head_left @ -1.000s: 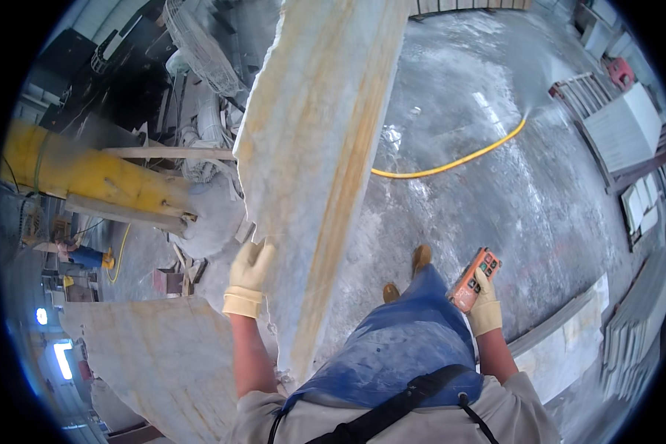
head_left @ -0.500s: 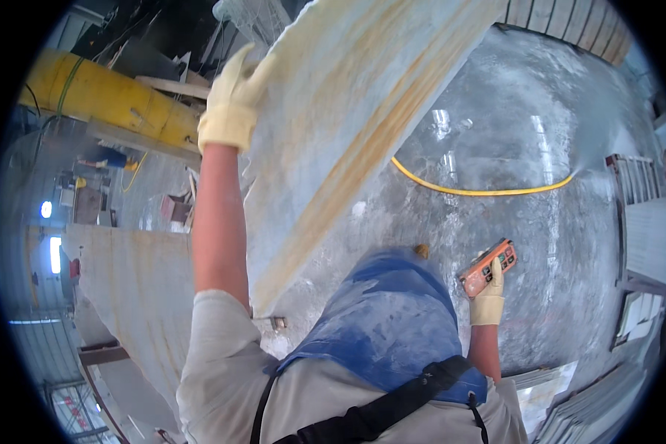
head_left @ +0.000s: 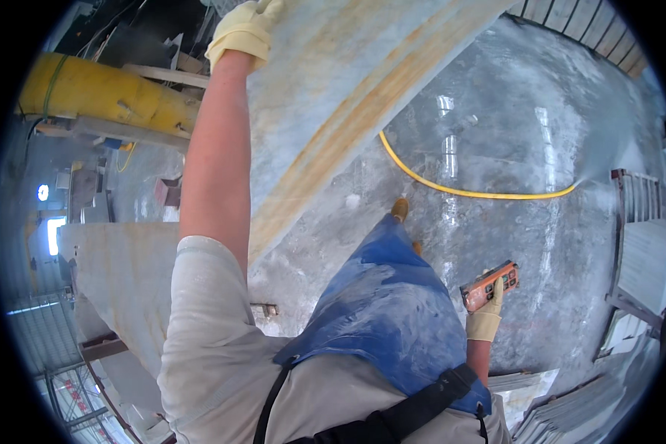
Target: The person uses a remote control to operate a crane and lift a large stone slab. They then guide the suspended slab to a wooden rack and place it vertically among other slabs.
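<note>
Reaching far up at the top of the view, my left hand (head_left: 242, 33) wears a cream glove and grips the rough left edge of a large stone slab (head_left: 348, 89). Its fingertips are partly cut off by the picture's rim. Pale grey-blue with rusty orange streaks, the slab stands tilted in front of me. Low on the right, my right hand (head_left: 485, 317), gloved too, is closed around an orange remote control (head_left: 488, 286) with several dark and coloured buttons. That remote is held out over the floor, apart from the slab.
A yellow hose (head_left: 481, 194) curves across the wet grey floor (head_left: 510, 244). At the left lie a thick yellow beam (head_left: 111, 92) and another streaked slab (head_left: 118, 274). Stacked sheets (head_left: 570, 414) and a rack (head_left: 640, 196) stand right. Wooden slats (head_left: 577, 26) border the far right.
My left hand has moved farther up along with the slab, which has shifted away from me. A shoe now shows ahead of my blue apron. My right hand keeps holding the remote, slightly lower.
</note>
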Demonstrator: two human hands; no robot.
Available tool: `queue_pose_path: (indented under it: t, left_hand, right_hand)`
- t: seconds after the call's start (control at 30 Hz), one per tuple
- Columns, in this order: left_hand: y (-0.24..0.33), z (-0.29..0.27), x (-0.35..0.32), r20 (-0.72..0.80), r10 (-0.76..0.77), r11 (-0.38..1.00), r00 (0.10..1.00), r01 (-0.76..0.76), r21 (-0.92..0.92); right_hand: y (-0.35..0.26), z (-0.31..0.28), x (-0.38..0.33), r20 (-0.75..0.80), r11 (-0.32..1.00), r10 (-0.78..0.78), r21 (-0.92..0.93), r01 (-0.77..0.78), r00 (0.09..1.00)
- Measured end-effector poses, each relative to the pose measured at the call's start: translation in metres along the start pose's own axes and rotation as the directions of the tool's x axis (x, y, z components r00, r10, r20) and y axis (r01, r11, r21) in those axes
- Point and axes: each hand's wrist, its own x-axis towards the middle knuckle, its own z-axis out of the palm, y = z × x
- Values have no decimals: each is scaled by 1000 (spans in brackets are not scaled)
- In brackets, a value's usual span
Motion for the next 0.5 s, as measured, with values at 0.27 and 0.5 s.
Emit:
queue_pose_path:
  t: [0.27, 0.5]
  left_hand:
    - [-16, 36, 67, 5, -42, 999, 999, 42, 20]
    - [-18, 44, 108, -29, -73, 996, 997, 74, 40]
  right_hand:
    - [-16, 67, 29, -20, 998, -37, -43, 36, 999]
    - [-24, 138, 41, -8, 997, -16, -75, 15, 1000]
